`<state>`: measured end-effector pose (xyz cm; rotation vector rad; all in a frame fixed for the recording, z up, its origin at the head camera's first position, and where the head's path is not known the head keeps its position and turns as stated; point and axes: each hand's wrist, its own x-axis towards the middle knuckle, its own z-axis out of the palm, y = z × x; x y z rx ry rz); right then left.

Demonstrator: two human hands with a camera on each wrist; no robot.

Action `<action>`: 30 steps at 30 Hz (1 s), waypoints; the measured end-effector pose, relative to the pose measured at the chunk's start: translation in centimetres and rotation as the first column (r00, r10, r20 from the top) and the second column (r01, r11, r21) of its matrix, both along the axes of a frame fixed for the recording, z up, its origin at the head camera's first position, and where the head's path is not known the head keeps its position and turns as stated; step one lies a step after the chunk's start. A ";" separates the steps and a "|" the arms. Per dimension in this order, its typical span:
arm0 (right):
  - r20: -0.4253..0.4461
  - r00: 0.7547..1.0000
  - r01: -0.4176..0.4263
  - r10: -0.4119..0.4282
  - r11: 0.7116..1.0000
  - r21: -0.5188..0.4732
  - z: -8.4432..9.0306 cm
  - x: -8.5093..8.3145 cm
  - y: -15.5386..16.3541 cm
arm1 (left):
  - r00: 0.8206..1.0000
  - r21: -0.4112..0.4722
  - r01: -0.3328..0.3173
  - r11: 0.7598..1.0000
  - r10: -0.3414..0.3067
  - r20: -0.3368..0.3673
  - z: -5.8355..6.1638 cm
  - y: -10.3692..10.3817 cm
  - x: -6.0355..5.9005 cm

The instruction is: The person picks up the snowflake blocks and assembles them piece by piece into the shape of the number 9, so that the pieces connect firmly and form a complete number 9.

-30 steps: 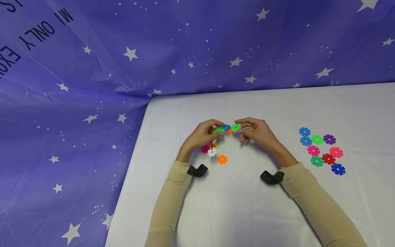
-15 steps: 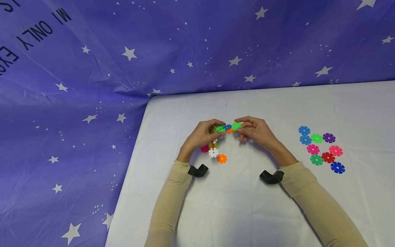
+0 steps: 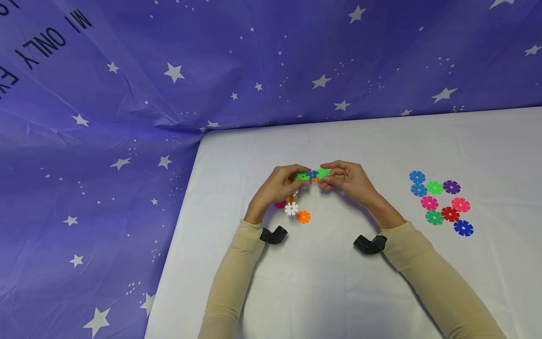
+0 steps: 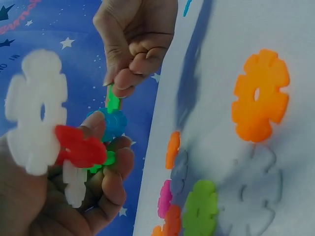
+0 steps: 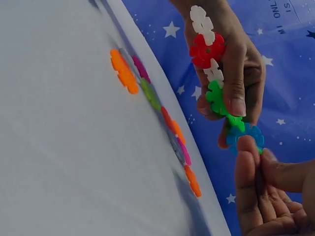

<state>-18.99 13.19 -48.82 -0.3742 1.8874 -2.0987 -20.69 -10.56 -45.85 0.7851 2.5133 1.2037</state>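
My left hand (image 3: 279, 185) holds a chain of notched plastic building discs above the table. In the left wrist view the chain shows a white disc (image 4: 39, 113), a red disc (image 4: 81, 146), then a smaller-looking white disc (image 4: 75, 184). Green discs (image 5: 216, 97) sit between thumb and fingers in the right wrist view, followed by a blue disc (image 5: 251, 132) at the chain's far end. Thumb and fingers of my right hand (image 3: 351, 181) pinch another green disc (image 4: 113, 100), seen edge-on right at the blue disc's rim. Fingers hide part of that joint.
Below the hands, loose discs lie on the white table (image 3: 317, 282), among them an orange disc (image 3: 303, 216) and a lime disc (image 4: 201, 209). Farther right lies a group of several discs, including a purple disc (image 3: 451, 187) and a dark blue disc (image 3: 463, 228). A starry purple cloth (image 3: 254, 56) hangs behind.
My right hand has moved slightly left with its green disc, now closer against the blue one. The left hand stays nearly in place, and the hanging chain has swung a little.
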 end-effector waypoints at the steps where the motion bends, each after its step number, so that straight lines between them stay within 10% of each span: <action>1: 0.001 1.000 0.000 0.000 1.000 -0.008 0.0 0.0 -0.1 | 1.000 0.001 -0.004 1.000 0.004 -0.002 0.1 0.0 0.0; 9: -0.010 1.000 0.004 -0.004 1.000 -0.012 0.3 0.0 -0.6 | 0.999 0.009 -0.024 1.000 0.024 -0.026 0.3 0.0 0.1; 19: -0.140 0.989 -0.005 0.044 0.963 0.270 -0.2 -0.5 0.0 | 1.000 -0.092 0.000 0.996 -0.002 -0.019 0.8 -0.6 -0.1; 30: -0.384 0.899 0.167 0.211 0.645 0.746 -1.1 -0.7 -1.5 | 0.999 -0.109 0.039 0.993 -0.039 0.004 0.4 -2.2 -0.9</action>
